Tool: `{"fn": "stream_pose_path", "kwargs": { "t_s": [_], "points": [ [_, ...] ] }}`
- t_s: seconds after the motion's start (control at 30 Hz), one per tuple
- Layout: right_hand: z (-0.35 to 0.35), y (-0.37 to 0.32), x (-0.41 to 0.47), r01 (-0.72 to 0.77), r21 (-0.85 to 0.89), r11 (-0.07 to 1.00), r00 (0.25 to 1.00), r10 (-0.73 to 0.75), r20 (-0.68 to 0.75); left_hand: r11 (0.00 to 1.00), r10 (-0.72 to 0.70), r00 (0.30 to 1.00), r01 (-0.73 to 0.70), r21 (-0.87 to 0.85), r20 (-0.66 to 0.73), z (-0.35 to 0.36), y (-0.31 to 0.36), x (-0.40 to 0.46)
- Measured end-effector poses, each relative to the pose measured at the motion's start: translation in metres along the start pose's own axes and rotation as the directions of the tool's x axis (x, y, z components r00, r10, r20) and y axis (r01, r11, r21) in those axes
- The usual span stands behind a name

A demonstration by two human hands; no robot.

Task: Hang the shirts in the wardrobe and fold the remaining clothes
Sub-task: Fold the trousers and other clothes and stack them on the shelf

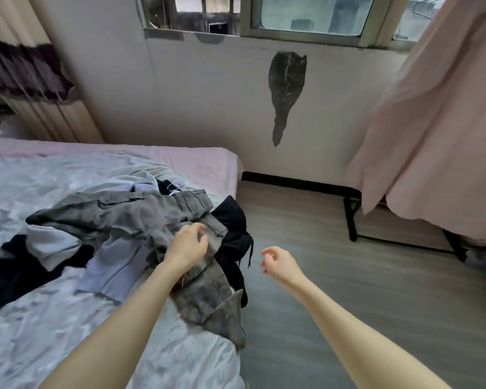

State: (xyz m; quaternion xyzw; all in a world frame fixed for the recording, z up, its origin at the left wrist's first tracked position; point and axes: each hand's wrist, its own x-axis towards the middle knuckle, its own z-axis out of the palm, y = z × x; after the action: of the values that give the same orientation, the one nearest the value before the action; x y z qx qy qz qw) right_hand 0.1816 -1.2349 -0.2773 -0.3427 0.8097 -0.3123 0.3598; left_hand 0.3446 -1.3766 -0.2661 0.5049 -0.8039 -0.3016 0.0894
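Bed with pale grey patterned cover (54, 318), lower left of frame, bearing a heap of clothes topped by grey denim trousers (141, 214). Left hand (187, 245), fingers loosely curled, touches trousers; right hand (278, 262) hovers lower centre, loosely curled, empty.

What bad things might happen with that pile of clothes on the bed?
The grey trousers already hang over the bed edge, so a tug from the left hand might drag them to the floor. The black garment tangled beneath might slide off too.
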Motion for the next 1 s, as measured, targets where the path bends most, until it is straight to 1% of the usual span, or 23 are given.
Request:
{"fn": "stream_pose_path", "kwargs": {
  "t_s": [0.1, 0.17, 0.27, 0.37, 0.6, 0.73, 0.83, 0.93, 1.0],
  "points": [
    [0.016, -0.026, 0.066, -0.023, 0.000, 1.000, 0.998, 0.022, 0.066, 0.999, -0.042, 0.999, 0.041, 0.032, 0.019, -0.012, -0.015, 0.065],
    [0.021, -0.038, 0.092, -0.040, 0.000, 0.999, 0.995, 0.040, 0.091, 0.997, -0.059, 0.997, 0.057, 0.046, 0.042, -0.015, -0.021, 0.094],
    [0.029, -0.046, 0.135, -0.072, 0.008, 0.997, 0.989, 0.070, 0.134, 0.990, -0.082, 0.993, 0.072, 0.119, 0.084, -0.013, -0.028, 0.141],
    [0.038, -0.049, 0.183, -0.094, -0.025, 0.995, 0.979, 0.097, 0.177, 0.979, -0.142, 0.982, 0.121, 0.164, 0.124, -0.003, -0.041, 0.185],
    [0.091, -0.026, 0.310, -0.146, -0.120, 0.982, 0.944, 0.174, 0.280, 0.925, -0.275, 0.950, 0.219, 0.311, 0.149, 0.043, -0.101, 0.296],
    [0.128, -0.006, 0.367, -0.159, -0.148, 0.976, 0.922, 0.201, 0.332, 0.887, -0.283, 0.950, 0.208, 0.413, 0.130, 0.074, -0.137, 0.344],
    [0.161, 0.009, 0.393, -0.134, -0.196, 0.971, 0.899, 0.203, 0.388, 0.846, -0.274, 0.951, 0.168, 0.507, 0.142, 0.095, -0.167, 0.370],
    [0.197, 0.023, 0.405, -0.089, -0.315, 0.945, 0.863, 0.231, 0.449, 0.830, -0.281, 0.942, 0.143, 0.539, 0.183, 0.105, -0.195, 0.405],
    [0.211, 0.027, 0.406, -0.064, -0.372, 0.926, 0.875, 0.232, 0.426, 0.821, -0.286, 0.932, 0.119, 0.559, 0.223, 0.100, -0.205, 0.427]
  ]
}}
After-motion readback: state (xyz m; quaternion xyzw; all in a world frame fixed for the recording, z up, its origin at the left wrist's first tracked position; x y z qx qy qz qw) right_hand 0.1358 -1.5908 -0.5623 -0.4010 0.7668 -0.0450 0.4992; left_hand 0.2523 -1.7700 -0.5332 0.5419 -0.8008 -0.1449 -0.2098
